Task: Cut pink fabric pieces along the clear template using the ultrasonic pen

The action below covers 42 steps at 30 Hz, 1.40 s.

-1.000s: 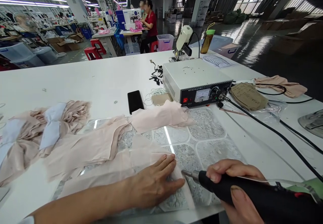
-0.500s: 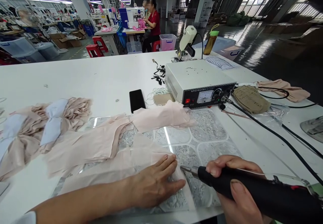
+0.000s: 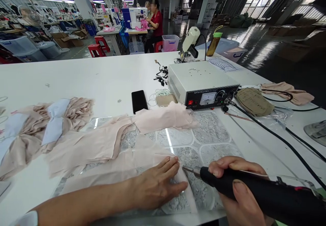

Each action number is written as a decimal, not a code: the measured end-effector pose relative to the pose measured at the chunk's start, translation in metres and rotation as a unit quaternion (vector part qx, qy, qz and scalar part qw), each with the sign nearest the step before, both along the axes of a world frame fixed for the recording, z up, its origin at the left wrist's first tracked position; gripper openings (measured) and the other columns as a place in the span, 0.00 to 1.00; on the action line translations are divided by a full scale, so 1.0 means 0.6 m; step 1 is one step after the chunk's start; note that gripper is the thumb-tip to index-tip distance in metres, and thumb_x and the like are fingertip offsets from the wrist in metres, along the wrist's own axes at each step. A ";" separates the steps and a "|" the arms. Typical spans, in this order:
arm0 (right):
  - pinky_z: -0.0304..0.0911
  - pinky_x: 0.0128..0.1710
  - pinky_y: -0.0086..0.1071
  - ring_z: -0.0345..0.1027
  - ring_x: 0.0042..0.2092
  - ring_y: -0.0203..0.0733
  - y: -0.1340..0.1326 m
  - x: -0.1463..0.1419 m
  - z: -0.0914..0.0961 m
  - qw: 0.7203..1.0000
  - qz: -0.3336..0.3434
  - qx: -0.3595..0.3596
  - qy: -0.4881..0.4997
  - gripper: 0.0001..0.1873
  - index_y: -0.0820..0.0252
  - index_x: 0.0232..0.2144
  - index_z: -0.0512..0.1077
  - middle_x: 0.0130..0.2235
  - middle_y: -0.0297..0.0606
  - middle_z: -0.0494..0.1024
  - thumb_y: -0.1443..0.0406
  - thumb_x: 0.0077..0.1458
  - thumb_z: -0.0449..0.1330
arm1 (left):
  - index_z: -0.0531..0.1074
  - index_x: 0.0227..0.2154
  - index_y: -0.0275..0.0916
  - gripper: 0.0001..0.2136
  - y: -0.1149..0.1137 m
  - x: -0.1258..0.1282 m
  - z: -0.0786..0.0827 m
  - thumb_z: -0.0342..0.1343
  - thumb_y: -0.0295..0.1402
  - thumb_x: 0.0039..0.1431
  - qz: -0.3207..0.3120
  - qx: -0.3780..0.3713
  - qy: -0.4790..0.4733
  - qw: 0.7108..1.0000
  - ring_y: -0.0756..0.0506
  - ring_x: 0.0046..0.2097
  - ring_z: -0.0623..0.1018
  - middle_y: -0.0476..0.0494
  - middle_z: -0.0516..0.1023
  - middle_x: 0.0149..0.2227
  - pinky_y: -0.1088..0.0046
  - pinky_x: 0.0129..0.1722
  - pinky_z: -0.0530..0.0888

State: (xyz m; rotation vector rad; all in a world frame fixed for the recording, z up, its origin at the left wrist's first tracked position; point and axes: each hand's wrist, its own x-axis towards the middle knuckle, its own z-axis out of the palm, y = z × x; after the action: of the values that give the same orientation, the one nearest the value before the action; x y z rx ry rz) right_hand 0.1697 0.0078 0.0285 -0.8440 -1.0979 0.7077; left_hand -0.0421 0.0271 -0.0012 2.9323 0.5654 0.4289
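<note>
My left hand (image 3: 156, 185) lies flat, fingers stretched out, pressing a sheer pink fabric piece (image 3: 122, 168) onto a clear patterned plate (image 3: 203, 141) at the table's near edge. My right hand (image 3: 235, 188) grips a black hand-held tool (image 3: 257, 193). Its metal tip (image 3: 187, 169) touches the fabric's edge just right of my left fingertips. A black cable (image 3: 275, 132) runs from the tool's side toward the white control box (image 3: 202, 83).
More pink fabric pieces (image 3: 163, 117) and a bunched pile (image 3: 43, 127) lie to the left. A black phone (image 3: 139, 101), tan pads (image 3: 253, 101), a bottle (image 3: 213, 41) and a white machine head (image 3: 189, 42) sit on the white table (image 3: 89, 76). A seated person (image 3: 154, 20) works far behind.
The tool tip has crept slightly left toward my left fingertips along the fabric edge. My left hand stays pressed flat in place.
</note>
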 end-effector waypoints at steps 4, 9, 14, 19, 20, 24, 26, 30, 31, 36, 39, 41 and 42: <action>0.68 0.30 0.39 0.67 0.30 0.39 0.005 -0.007 -0.001 1.000 -0.007 0.003 0.020 0.05 0.57 0.35 0.67 0.31 0.35 0.71 0.65 0.54 0.57 | 0.68 0.52 0.38 0.13 -0.001 -0.001 -0.002 0.49 0.32 0.67 0.003 0.000 0.001 1.000 0.30 0.62 0.65 0.27 0.68 0.54 0.55 0.59 0.67; 0.69 0.31 0.37 0.66 0.29 0.37 0.009 -0.012 -0.004 0.999 -0.009 0.012 0.030 0.06 0.57 0.36 0.68 0.32 0.35 0.72 0.66 0.53 0.57 | 0.68 0.53 0.38 0.13 0.000 -0.001 -0.007 0.50 0.33 0.67 0.007 -0.001 -0.004 1.000 0.30 0.63 0.64 0.27 0.67 0.55 0.55 0.59 0.67; 0.69 0.30 0.38 0.68 0.29 0.38 0.012 -0.009 -0.004 1.000 -0.008 0.003 0.003 0.03 0.57 0.34 0.67 0.32 0.35 0.73 0.67 0.54 0.57 | 0.68 0.54 0.38 0.14 -0.001 -0.002 -0.010 0.51 0.32 0.66 0.002 -0.009 -0.002 1.000 0.30 0.63 0.63 0.27 0.66 0.56 0.54 0.59 0.66; 0.68 0.30 0.39 0.67 0.29 0.39 0.014 -0.006 -0.003 0.999 -0.021 0.013 0.023 0.06 0.58 0.35 0.68 0.31 0.35 0.72 0.66 0.52 0.58 | 0.67 0.54 0.38 0.15 -0.005 -0.001 -0.014 0.51 0.33 0.67 0.016 -0.002 -0.004 1.000 0.30 0.63 0.63 0.26 0.66 0.57 0.54 0.59 0.66; 0.68 0.30 0.39 0.67 0.29 0.38 0.011 -0.002 -0.004 0.999 -0.029 0.012 0.034 0.06 0.58 0.35 0.68 0.32 0.35 0.72 0.66 0.51 0.58 | 0.67 0.54 0.38 0.15 -0.006 -0.001 -0.013 0.51 0.33 0.67 0.019 -0.003 -0.001 1.000 0.30 0.64 0.63 0.26 0.66 0.57 0.54 0.59 0.66; 0.69 0.30 0.40 0.65 0.28 0.38 -0.017 0.016 -0.009 0.997 -0.050 -0.004 0.063 0.06 0.57 0.35 0.69 0.32 0.36 0.71 0.64 0.52 0.58 | 0.64 0.58 0.39 0.18 -0.007 -0.007 -0.001 0.51 0.34 0.67 0.022 -0.025 0.032 0.999 0.32 0.64 0.62 0.29 0.65 0.60 0.52 0.61 0.64; 0.70 0.29 0.40 0.64 0.27 0.37 -0.036 0.020 -0.006 0.996 -0.055 -0.010 0.073 0.06 0.57 0.35 0.69 0.31 0.36 0.70 0.64 0.53 0.58 | 0.62 0.60 0.37 0.19 0.000 -0.015 0.007 0.49 0.30 0.67 0.014 -0.034 0.055 0.998 0.33 0.65 0.61 0.30 0.64 0.61 0.50 0.62 0.62; 0.70 0.26 0.37 0.66 0.26 0.38 -0.059 0.013 0.007 0.997 -0.021 -0.007 0.070 0.06 0.57 0.35 0.69 0.28 0.35 0.69 0.62 0.55 0.58 | 0.61 0.60 0.33 0.22 0.032 -0.021 0.025 0.45 0.20 0.63 0.005 -0.052 0.065 0.997 0.37 0.64 0.62 0.32 0.66 0.61 0.54 0.62 0.63; 0.70 0.26 0.36 0.67 0.26 0.38 -0.060 0.011 0.010 0.998 -0.006 -0.004 0.059 0.06 0.56 0.35 0.69 0.28 0.35 0.70 0.62 0.55 0.57 | 0.62 0.59 0.33 0.22 0.041 -0.018 0.029 0.44 0.19 0.63 0.011 -0.059 0.061 0.996 0.38 0.63 0.64 0.33 0.67 0.60 0.56 0.61 0.65; 0.70 0.28 0.38 0.69 0.27 0.39 -0.049 0.031 0.005 1.000 -0.017 0.025 -0.004 0.05 0.55 0.36 0.68 0.28 0.34 0.73 0.64 0.55 0.59 | 0.73 0.46 0.36 0.10 0.083 0.025 0.046 0.50 0.26 0.65 0.082 -0.124 0.135 0.980 0.41 0.47 0.77 0.37 0.75 0.47 0.66 0.47 0.74; 0.69 0.30 0.40 0.70 0.29 0.41 -0.045 0.052 -0.001 0.994 -0.098 0.038 -0.009 0.07 0.56 0.34 0.69 0.29 0.34 0.73 0.65 0.51 0.61 | 0.74 0.33 0.34 0.04 0.102 0.054 0.043 0.54 0.27 0.61 0.136 -0.138 0.150 0.970 0.44 0.33 0.78 0.41 0.77 0.34 0.71 0.33 0.74; 0.68 0.31 0.42 0.69 0.29 0.42 -0.048 0.062 -0.001 0.991 -0.133 0.028 0.017 0.06 0.57 0.33 0.69 0.29 0.34 0.73 0.65 0.49 0.60 | 0.72 0.28 0.34 0.07 0.112 0.068 0.036 0.53 0.27 0.61 0.185 -0.149 0.143 0.961 0.45 0.28 0.76 0.44 0.75 0.27 0.74 0.26 0.71; 0.67 0.31 0.42 0.68 0.29 0.42 -0.052 0.066 -0.002 0.989 -0.140 0.025 0.036 0.06 0.57 0.33 0.69 0.28 0.34 0.72 0.65 0.49 0.59 | 0.71 0.27 0.34 0.09 0.115 0.073 0.034 0.51 0.28 0.62 0.205 -0.155 0.138 0.956 0.46 0.26 0.75 0.45 0.74 0.24 0.75 0.24 0.70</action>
State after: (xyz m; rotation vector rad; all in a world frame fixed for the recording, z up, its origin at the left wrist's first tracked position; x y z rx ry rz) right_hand 0.2092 -0.0234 0.0276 -0.9012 -0.9070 0.4694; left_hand 0.0017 0.0963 0.0192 2.5756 1.1706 -0.0413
